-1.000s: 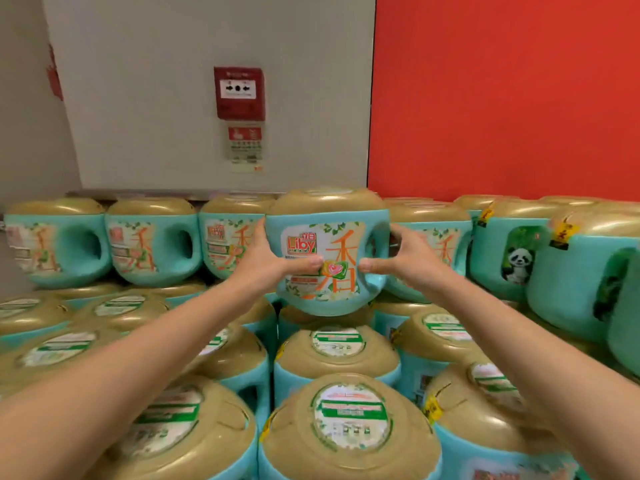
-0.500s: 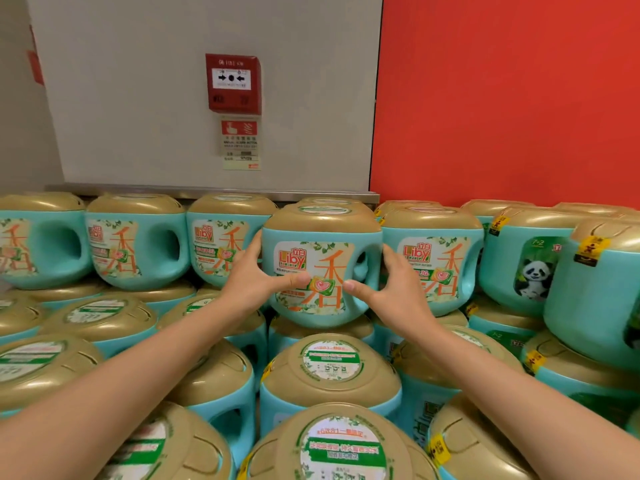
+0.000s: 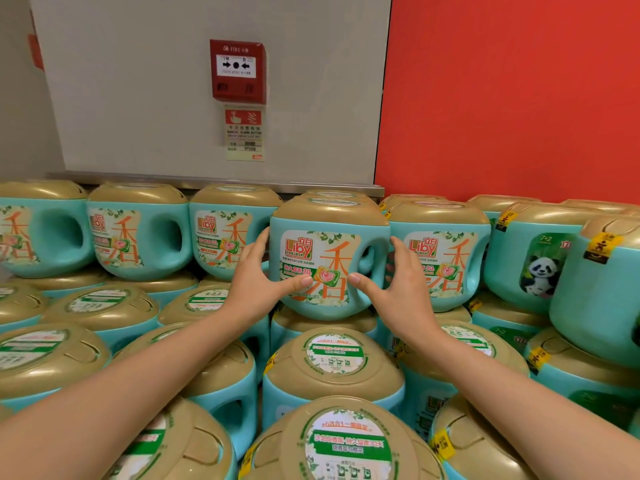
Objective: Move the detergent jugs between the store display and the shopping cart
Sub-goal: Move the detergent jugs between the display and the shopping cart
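A teal detergent jug [image 3: 325, 268] with a gold lid is held upright between both hands in the top row of the store display [image 3: 104, 308], its printed label turned towards the camera and its handle hole on the right. The left hand [image 3: 258, 282] is wrapped round the jug's left side: the thumb is spread wide and pressed on the front label, while the fingers [image 3: 263, 237] are curved upward along the side wall. The right hand [image 3: 398, 285] is set in mirror fashion on the jug's right side, thumb pressed on the lower front, the other fingers reaching into the narrow gap between this jug and the neighbouring jug [image 3: 440, 254] just beside it. The base of the held jug appears to rest on a gold lid of the tier below, though contact cannot be told for certain. A jug with a panda label [image 3: 536, 268] is seen further right. Behind the display, a red fire alarm box [image 3: 238, 71] is mounted on a grey wall panel [image 3: 138, 98], beside a red wall [image 3: 519, 98].
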### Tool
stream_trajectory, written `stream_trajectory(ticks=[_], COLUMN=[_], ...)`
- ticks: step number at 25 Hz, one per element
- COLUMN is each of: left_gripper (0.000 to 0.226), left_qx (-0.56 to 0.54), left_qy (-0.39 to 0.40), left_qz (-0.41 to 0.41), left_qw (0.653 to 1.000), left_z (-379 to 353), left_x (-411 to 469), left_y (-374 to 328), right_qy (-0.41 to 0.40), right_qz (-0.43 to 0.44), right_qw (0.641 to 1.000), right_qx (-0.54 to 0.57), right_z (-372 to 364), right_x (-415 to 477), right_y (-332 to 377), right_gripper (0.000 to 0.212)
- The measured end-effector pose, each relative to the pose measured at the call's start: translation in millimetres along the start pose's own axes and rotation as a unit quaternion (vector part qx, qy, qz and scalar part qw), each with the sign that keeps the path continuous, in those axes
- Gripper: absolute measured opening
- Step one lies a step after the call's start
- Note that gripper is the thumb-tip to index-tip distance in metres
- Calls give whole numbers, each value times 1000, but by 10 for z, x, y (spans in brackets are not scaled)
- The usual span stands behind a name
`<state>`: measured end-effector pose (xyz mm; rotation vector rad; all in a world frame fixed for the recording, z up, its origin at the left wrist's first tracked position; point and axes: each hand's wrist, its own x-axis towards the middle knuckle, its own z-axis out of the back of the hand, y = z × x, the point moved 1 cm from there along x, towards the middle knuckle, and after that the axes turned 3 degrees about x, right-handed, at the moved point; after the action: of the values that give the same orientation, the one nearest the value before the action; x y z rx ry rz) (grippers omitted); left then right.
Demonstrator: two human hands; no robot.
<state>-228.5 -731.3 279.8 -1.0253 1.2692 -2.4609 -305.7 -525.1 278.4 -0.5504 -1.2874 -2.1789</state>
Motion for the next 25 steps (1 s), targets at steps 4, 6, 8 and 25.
stream_trajectory(ticks=[4,6,8,25], left_gripper=[112,115,121,62], left_qx=[33,30,29,65], left_qy=[-33,-35,-34,-10], left_qz=[-13,-13,-7,-17], left_qw=[999,999,999,998], left_z=[-42,-49,-56,377], left_x=[-1,-19,-49,-441], left_y=[39,34,10,-637], right_qy=[-1,-15,-30,-26], right_qz=[6,19,17,1], right_qw=[1000,998,998,1000], right_qx=[-24,-52,-52,9], right_z=[-7,-24,-35,670], right_x=[8,1,0,-304], right_y=[-10,-8,-4,441], right_gripper=[89,88,88,50])
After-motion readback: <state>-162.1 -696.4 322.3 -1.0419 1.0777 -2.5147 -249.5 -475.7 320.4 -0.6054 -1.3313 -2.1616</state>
